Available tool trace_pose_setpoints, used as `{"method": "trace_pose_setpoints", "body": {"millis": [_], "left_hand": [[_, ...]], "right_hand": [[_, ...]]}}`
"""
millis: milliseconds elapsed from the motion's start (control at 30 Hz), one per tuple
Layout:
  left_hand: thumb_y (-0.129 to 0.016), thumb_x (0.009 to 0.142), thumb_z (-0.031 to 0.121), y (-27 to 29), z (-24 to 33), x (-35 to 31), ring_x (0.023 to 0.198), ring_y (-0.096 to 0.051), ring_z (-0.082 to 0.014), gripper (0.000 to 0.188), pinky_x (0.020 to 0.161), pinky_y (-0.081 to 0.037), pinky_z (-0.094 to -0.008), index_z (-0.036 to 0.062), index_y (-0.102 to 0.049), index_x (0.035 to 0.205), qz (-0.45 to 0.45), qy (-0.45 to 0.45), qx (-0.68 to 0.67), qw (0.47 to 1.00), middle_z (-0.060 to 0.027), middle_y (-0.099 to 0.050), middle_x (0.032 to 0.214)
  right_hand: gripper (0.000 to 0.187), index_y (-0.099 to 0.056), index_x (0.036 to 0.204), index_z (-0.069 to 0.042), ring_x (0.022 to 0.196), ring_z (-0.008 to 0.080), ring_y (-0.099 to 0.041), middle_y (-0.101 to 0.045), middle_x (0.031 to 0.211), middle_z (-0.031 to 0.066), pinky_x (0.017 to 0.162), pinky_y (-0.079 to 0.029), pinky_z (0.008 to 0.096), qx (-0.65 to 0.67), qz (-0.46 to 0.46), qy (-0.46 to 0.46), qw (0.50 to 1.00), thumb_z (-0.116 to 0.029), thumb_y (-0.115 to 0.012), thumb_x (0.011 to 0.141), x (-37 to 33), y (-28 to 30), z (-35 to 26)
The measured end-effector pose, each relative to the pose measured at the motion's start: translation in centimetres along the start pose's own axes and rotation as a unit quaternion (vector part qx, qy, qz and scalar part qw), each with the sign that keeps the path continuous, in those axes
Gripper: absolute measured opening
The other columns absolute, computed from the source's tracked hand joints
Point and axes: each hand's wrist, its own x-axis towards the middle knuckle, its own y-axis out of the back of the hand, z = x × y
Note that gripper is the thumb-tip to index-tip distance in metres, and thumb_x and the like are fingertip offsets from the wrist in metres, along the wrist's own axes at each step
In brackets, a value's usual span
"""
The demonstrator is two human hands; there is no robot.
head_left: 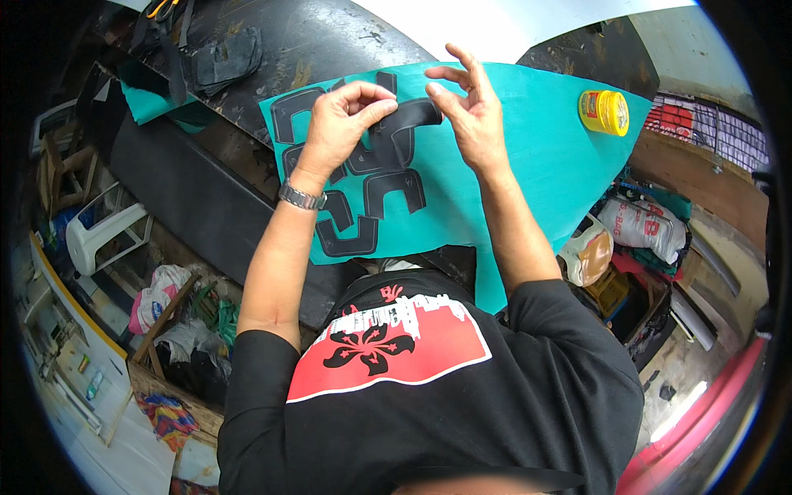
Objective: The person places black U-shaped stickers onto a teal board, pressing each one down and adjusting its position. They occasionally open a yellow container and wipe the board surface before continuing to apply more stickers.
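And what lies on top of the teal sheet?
Several black U-shaped pieces and a yellow tub. Whatever the left hand, right hand and forearms cover cannot be seen.

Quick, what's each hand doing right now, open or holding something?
Left hand: fingers curled in toward the thumb; can't tell whether they close on anything.
Right hand: open, fingers spread, nothing visibly held, near a black, curved, leather-like piece.

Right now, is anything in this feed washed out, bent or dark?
Head view: the white surface at top is bright with little detail; head view: edges curve near the rim and corners go black; head view: left hand and right hand look fairly sharp.
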Motion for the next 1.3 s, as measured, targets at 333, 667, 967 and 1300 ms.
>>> {"method": "trace_pose_setpoints", "body": {"millis": [333,667,967,1300], "left_hand": [[-0.068,0.096,0.006,-5.0,1.1,-3.4,0.088,-0.058,-0.004,0.017,0.08,-0.049,-0.02,0.0042,-0.067,0.113,-0.085,-0.03,-0.024,0.996,0.0029,-0.062,0.095],[-0.065,0.099,0.015,-2.9,-1.8,0.9,0.084,-0.058,-0.0047,0.037,0.075,-0.05,-0.0209,0.0078,-0.058,0.135,-0.013,0.081,0.038,0.996,0.0002,-0.062,0.103],[-0.076,0.085,0.002,-2.5,-3.9,3.1,0.086,-0.071,-0.0146,0.047,0.076,-0.06,-0.026,-0.0001,-0.06,0.129,0.089,0.081,0.02,0.993,-0.0111,-0.071,0.101],[-0.076,0.086,0.008,-1.3,-4.1,7.2,0.077,-0.071,-0.0096,0.037,0.066,-0.057,-0.023,0.0047,-0.068,0.122,0.062,0.067,0.142,0.986,-0.0078,-0.077,0.092]], "right_hand": [[0.075,-0.03,0.155,-0.007,0.116,0.0242,-0.062,-0.039,0.151,0.0198,0.09,-0.054,0.0355,-0.09,0.139,0.036,0.986,-0.032,-0.068,0.097,-2.0,4.8,2.7],[0.091,-0.026,0.157,-0.01,0.084,0.0189,-0.069,-0.06,0.114,0.0159,0.07,-0.06,0.0301,0.212,-0.019,-0.102,0.972,0.007,-0.074,0.081,-2.0,4.7,3.4],[0.08,-0.035,0.152,-0.006,0.079,0.0092,-0.065,-0.06,0.104,0.011,0.066,-0.054,0.0217,0.047,0.103,-0.006,0.994,0.011,-0.07,0.083,-0.1,3.7,5.7],[0.072,-0.039,0.148,-0.006,0.069,0.0084,-0.064,-0.062,0.09,0.0061,0.057,-0.052,0.0207,-0.017,0.156,0.007,0.988,0.008,-0.069,0.084,2.3,4.1,7.1]]}}
